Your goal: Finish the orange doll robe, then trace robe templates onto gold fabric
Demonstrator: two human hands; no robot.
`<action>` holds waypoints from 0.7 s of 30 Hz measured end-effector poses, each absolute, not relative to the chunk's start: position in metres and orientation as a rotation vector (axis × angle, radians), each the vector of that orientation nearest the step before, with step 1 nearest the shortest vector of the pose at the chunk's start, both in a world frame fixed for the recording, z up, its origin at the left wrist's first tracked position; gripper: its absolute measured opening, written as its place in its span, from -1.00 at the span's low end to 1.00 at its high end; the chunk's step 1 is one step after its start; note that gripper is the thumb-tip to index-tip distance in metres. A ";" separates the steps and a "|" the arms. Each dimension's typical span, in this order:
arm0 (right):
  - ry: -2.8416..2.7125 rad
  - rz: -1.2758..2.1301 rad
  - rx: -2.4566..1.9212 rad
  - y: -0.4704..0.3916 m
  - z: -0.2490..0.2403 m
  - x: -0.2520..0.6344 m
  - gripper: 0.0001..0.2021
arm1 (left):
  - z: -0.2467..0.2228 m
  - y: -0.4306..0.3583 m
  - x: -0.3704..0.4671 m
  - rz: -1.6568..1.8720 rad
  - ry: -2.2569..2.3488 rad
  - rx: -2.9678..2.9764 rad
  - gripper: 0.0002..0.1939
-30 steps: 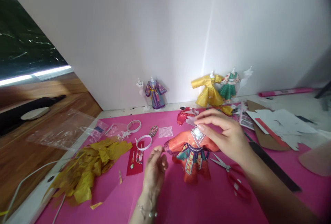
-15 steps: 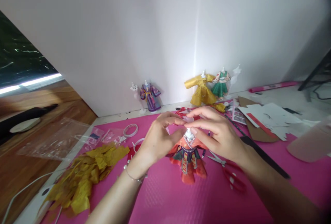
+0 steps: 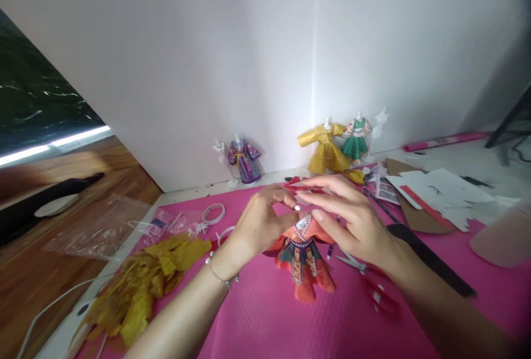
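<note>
A miniature mannequin wears an orange dress [image 3: 305,281] with a dark green and purple waist panel and silvery trim along its neckline and belt. It stands on the pink mat between my hands. The thumb and forefinger of my left hand [image 3: 259,220] close around its white neck [image 3: 297,208], whose tip shows between them. To the right, my right hand [image 3: 359,220] is open, fingers stretched and apart, with the thumb close to the dress's shoulder. Nothing shows in its grasp. Red-handled scissors [image 3: 379,295] lie on the mat under my right wrist.
Crumpled mustard fabric [image 3: 155,276] and a white tape ring [image 3: 213,213] lie left. Along the wall stand mannequins in a purple robe [image 3: 244,160], a yellow dress [image 3: 326,149] and a green skirt [image 3: 355,146]. Paper scraps [image 3: 440,187] and a black strip [image 3: 431,259] lie right.
My left thumb and forefinger have come in around the mannequin's neck. My right thumb has drawn off it to the right, and the right fingers have opened wider. The view has shifted slightly.
</note>
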State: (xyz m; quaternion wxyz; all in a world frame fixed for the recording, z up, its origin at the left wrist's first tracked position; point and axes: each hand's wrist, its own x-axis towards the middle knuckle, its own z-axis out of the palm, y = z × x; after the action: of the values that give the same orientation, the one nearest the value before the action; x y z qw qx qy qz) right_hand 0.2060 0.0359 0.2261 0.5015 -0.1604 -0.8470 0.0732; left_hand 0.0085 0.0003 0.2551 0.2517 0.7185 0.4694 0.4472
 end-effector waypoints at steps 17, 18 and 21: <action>-1.703 0.540 -0.809 0.022 0.091 0.210 -0.85 | 0.342 0.080 -0.047 1.071 1.970 1.949 -0.80; -1.772 0.518 -0.758 0.021 0.086 0.204 -0.84 | 0.345 0.089 -0.049 1.078 1.997 1.945 -0.80; -1.934 0.412 -0.621 0.022 0.067 0.185 -0.78 | 0.347 0.120 -0.056 1.106 2.047 1.944 -0.82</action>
State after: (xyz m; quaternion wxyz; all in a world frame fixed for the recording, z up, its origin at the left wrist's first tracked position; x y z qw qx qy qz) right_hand 0.1854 0.0218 0.0666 0.5096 -0.2577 -0.8029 0.1710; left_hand -0.0555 0.1204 0.3475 0.0545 0.6402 0.6741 0.3643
